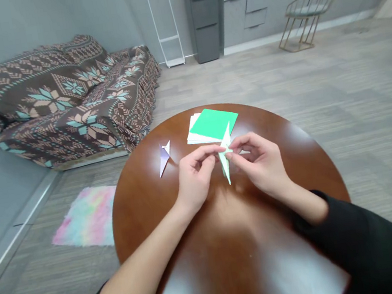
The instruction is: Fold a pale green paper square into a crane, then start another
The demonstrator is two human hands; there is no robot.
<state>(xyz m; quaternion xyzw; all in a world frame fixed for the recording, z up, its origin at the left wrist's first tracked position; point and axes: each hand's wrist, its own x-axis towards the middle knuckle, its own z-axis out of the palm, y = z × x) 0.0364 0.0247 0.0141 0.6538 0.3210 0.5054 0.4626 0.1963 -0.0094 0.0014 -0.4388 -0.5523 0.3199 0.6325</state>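
Observation:
Both my hands hold a pale green folded paper figure (225,160) above the round brown table (146,208). My left hand (196,179) pinches its left side with thumb and fingers closed. My right hand (261,161) pinches its right side the same way. The figure has a point up and a long point hanging down. Just behind it lies a small stack of square paper sheets (212,125), green on top and white beneath. A finished lilac folded paper figure (164,157) lies on the table to the left of my hands.
A sofa with a brown patterned cover (71,101) stands at the left against the wall. A pastel rug (87,217) lies on the floor beside the table. A gold wire chair (308,12) and grey cabinets (205,13) stand at the back.

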